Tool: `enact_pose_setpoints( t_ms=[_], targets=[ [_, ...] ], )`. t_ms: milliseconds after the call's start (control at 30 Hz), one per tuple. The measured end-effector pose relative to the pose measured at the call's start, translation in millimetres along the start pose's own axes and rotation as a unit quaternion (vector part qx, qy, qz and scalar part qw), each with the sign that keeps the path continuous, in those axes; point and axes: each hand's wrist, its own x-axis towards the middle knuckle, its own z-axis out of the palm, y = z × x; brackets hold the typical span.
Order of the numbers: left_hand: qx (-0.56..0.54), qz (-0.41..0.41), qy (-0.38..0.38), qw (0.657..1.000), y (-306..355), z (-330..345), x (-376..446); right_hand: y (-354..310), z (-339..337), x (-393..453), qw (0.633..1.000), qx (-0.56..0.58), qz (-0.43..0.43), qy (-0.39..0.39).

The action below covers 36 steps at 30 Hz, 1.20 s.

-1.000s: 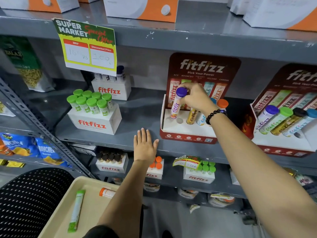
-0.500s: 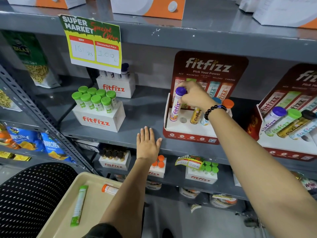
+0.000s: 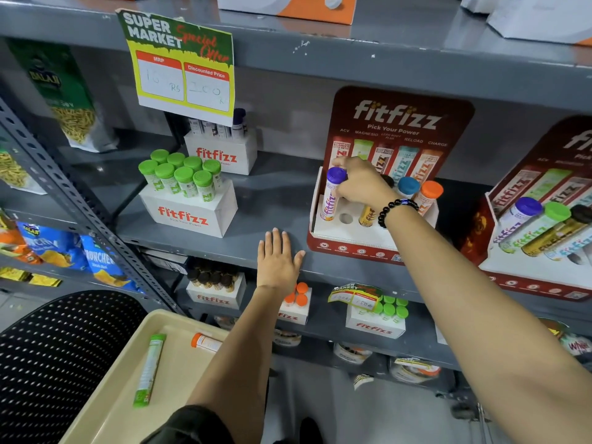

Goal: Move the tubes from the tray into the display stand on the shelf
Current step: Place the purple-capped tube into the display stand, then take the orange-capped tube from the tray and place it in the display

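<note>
Right hand (image 3: pixel 362 184) at frame centre-right gripped a purple-capped white tube (image 3: pixel 331 195) in the red cardboard display stand (image 3: pixel 349 246); left hand (image 3: pixel 277 259) lay flat, fingers spread, holding nothing. Tilted, the tube could topple once released.

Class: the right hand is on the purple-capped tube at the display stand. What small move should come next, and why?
Probably let go of the purple-capped tube: it already stands in the display stand, gripped at the cap by the right hand. A green tube and an orange-capped tube wait in the tray.

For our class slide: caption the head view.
Right hand seats a purple-capped tube in the display stand; left hand flat on shelf.
</note>
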Motion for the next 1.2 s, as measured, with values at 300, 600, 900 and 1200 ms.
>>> enact_pose_setpoints(
  t_ms=[300, 600, 900, 1200],
  targets=[
    [-0.129, -0.006, 0.066, 0.989, -24, -7, -41, -34, 14, -27, 0.99, 0.031, -0.119, 0.076],
    [-0.137, -0.172, 0.067, 0.973, -87, 48, -168, -76, 173, -73, 0.961, 0.056, -0.247, -0.111],
    [-0.152, -0.363, -0.013, 0.919, -111, 115, -227, -58, 346, -93, 0.864, -0.127, -0.319, -0.37],
    [-0.138, -0.391, -0.018, 0.91, -106, 157, -236, -48, 431, -98, 0.735, -0.382, -0.471, -0.303]
  ],
)
